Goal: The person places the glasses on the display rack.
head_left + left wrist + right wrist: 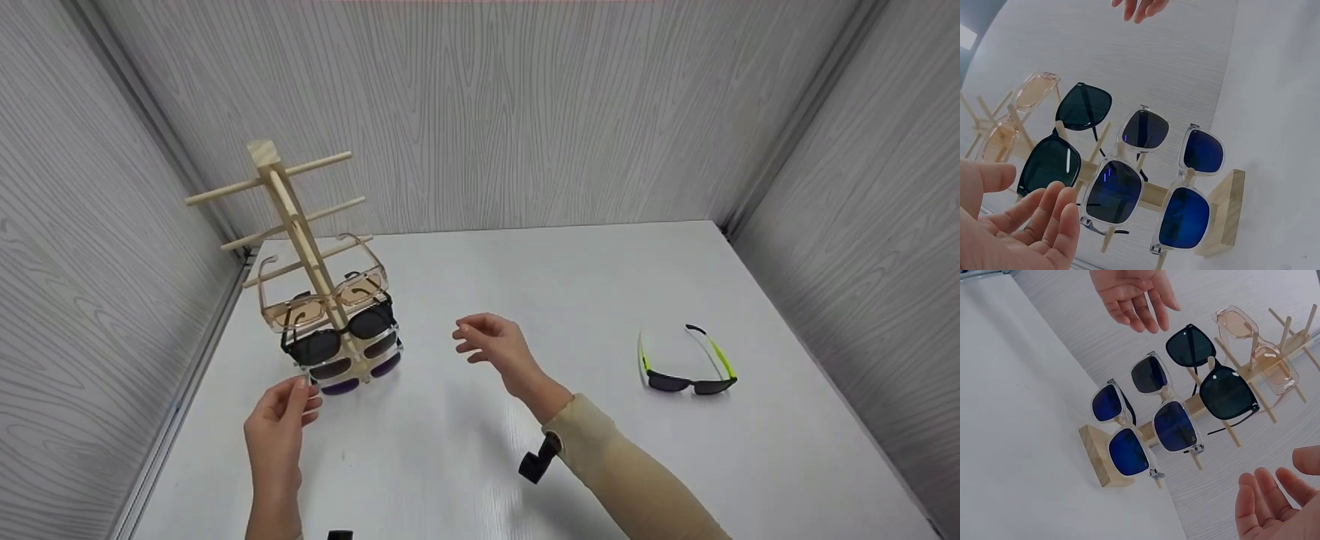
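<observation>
My left hand (279,421) hovers just left of the lowest sunglasses on a wooden glasses rack (302,238). My right hand (496,346) is in the air to the rack's right. Both hands hold nothing, their fingers loosely bent. On the rack, from the top, hang clear beige-tinted glasses (285,313), black sunglasses (315,347), clear-framed dark-lensed sunglasses (1114,191) and clear-framed blue-lensed sunglasses (1185,216) at the bottom. In the right wrist view, the left hand's fingers (1139,310) are spread behind the row of glasses.
Sunglasses with black fronts and yellow-green temples (670,383) lie unfolded on the white table (570,285) at the right. Bare upper pegs (319,163) stick out both sides of the rack. Grey wood-grain panels (480,112) enclose the table at the back and sides.
</observation>
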### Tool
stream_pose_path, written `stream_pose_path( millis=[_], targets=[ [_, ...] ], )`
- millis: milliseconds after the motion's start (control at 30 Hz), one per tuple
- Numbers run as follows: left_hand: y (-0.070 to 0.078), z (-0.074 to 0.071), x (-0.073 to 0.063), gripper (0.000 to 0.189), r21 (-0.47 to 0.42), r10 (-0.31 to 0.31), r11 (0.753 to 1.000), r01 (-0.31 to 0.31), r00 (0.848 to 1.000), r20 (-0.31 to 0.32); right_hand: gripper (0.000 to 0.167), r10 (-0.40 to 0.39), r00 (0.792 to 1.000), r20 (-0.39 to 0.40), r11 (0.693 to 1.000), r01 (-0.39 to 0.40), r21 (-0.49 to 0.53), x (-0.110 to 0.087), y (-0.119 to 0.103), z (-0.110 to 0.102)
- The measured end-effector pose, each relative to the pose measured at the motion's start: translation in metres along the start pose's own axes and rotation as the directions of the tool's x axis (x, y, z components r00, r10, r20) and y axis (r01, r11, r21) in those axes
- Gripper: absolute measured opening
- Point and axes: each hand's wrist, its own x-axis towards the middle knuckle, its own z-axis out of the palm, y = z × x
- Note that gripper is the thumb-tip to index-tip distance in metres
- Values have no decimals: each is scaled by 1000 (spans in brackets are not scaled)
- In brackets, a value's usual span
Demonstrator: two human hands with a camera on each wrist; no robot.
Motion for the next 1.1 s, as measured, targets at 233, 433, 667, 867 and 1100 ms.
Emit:
stream_pose_path(
  millis=[233, 433, 667, 867, 1100],
  targets=[
    [-5, 9, -5, 42, 9, -9, 1000, 8, 997, 73, 22, 10, 1000, -15, 1000, -9, 12, -7, 13, -10],
    [-9, 18, -7, 39, 19, -27, 1000, 25, 992, 123, 22, 18, 999, -32, 1000, -18, 0, -15, 24, -18],
    [-17, 30, -9, 34, -8, -29, 999, 31, 985, 173, 21, 41, 997, -64, 999, -40, 5, -14, 49, -36],
    [-21, 43, -13, 34, -23, -32, 999, 38, 975, 219, 26, 53, 994, -95, 998, -50, 35, -11, 67, -52],
    [-26, 58, -16, 30, -34, -15, 999, 25, 965, 262, 30, 66, 985, -158, 998, -62, 31, -18, 76, -64]
  ],
)
